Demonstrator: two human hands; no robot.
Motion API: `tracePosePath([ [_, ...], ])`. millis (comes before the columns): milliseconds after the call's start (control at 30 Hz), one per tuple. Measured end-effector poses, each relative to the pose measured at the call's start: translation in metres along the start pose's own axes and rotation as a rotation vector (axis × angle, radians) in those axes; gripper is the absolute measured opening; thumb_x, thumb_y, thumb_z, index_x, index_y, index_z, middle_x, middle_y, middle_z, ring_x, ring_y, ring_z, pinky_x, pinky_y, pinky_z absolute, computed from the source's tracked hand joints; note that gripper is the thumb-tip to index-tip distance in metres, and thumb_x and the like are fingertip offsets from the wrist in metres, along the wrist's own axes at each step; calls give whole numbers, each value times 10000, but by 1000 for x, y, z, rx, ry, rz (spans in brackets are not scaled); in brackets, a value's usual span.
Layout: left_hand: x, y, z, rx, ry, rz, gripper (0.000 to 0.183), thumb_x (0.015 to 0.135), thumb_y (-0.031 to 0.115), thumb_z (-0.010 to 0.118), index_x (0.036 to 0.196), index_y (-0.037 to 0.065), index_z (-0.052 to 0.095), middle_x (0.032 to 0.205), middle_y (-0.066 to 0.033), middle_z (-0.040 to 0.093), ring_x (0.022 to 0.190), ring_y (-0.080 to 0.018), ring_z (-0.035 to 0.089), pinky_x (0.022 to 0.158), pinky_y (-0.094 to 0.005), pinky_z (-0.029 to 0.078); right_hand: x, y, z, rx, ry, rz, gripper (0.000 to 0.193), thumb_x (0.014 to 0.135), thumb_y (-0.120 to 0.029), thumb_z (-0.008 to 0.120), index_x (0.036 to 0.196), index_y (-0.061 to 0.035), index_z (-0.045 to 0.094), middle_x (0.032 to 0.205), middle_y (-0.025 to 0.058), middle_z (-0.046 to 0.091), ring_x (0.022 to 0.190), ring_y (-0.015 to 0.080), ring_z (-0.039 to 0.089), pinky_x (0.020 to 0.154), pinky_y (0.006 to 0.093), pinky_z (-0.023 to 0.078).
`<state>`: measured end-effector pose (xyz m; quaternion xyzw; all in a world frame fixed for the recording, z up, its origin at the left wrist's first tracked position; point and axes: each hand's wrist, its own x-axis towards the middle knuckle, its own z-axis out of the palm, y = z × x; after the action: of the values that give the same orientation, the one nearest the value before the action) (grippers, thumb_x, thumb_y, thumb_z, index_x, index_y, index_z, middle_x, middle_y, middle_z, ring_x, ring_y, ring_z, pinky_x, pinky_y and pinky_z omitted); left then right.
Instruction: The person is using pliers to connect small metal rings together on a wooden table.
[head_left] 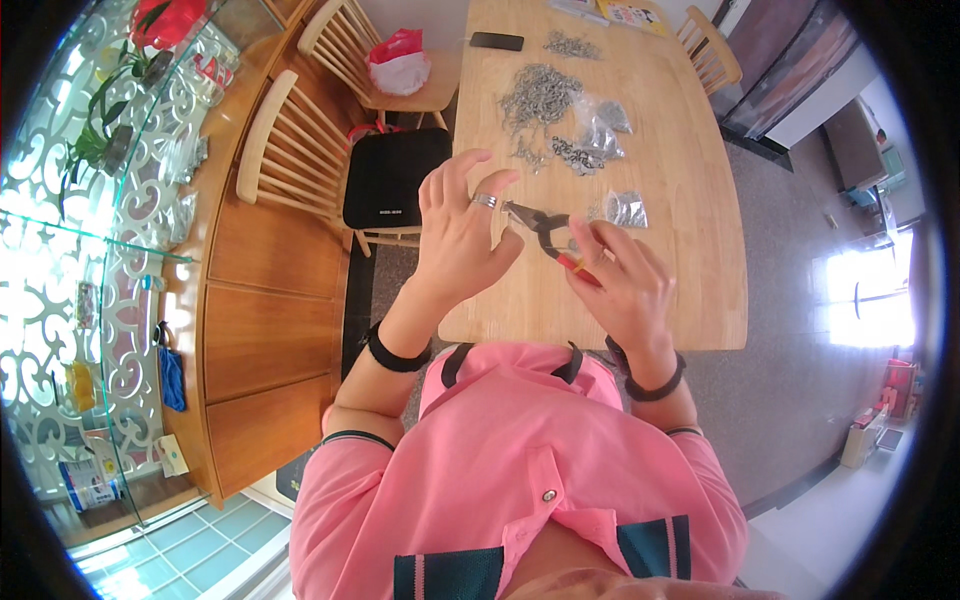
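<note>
My right hand (pixel 628 275) is closed round the handles of a pair of pliers (pixel 545 222) with dark jaws and red-and-yellow grips. The jaws point left, toward my left hand (pixel 455 235), over the near part of the wooden table (pixel 530 310). My left hand holds its fingers apart, and a silver-coloured ring (pixel 484 200) sits on one of them. The plier tips are close to that ring. A tiny metallic piece seems to be at the tips, too small to make out.
Beyond the hands lie a pile of silver-coloured chain (pixel 540 95), dark chain links (pixel 577 157), clear plastic bags (pixel 627 208) of small parts and a black phone-like object (pixel 497 41). To the left stand wooden chairs (pixel 285 150), one with a black pad (pixel 398 180), and a wooden cabinet (pixel 270 330).
</note>
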<state>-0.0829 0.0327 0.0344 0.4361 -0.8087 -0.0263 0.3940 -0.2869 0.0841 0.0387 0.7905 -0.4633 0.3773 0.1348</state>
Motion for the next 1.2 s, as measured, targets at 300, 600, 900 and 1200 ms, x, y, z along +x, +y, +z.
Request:
tracePosePath([
  [300,2,-4,4,218,22,66,346,666,151,670,1002,99,605,1304,-156,374,1212,-364,358,1040,-491,244,4,-3,-7,-46,-113,2,565,609,-63,790,1155,-141,665,958,14,632,696,170,620,587,287,503],
  [600,0,-17,10,289,77,206,335,625,246,713,883,74,589,1299,-137,356,1228,-342,323,1007,-455,240,9,2,-3,286,-105,159,500,652,-67,776,1138,-141,689,934,9,662,622,158,591,534,255,469],
  [900,0,-18,11,262,96,188,375,601,259,742,886,81,578,1286,-142,343,1190,-360,308,975,-458,233,5,0,1,545,-223,401,592,661,-18,784,1225,-135,649,967,46,683,563,61,456,493,192,380],
  [1200,1,-13,6,234,42,128,409,597,260,764,914,81,578,1286,-145,322,1186,-378,289,972,-465,233,8,-2,0,484,-206,383,538,656,-28,767,1177,-122,672,990,77,673,766,219,665,673,274,527],
])
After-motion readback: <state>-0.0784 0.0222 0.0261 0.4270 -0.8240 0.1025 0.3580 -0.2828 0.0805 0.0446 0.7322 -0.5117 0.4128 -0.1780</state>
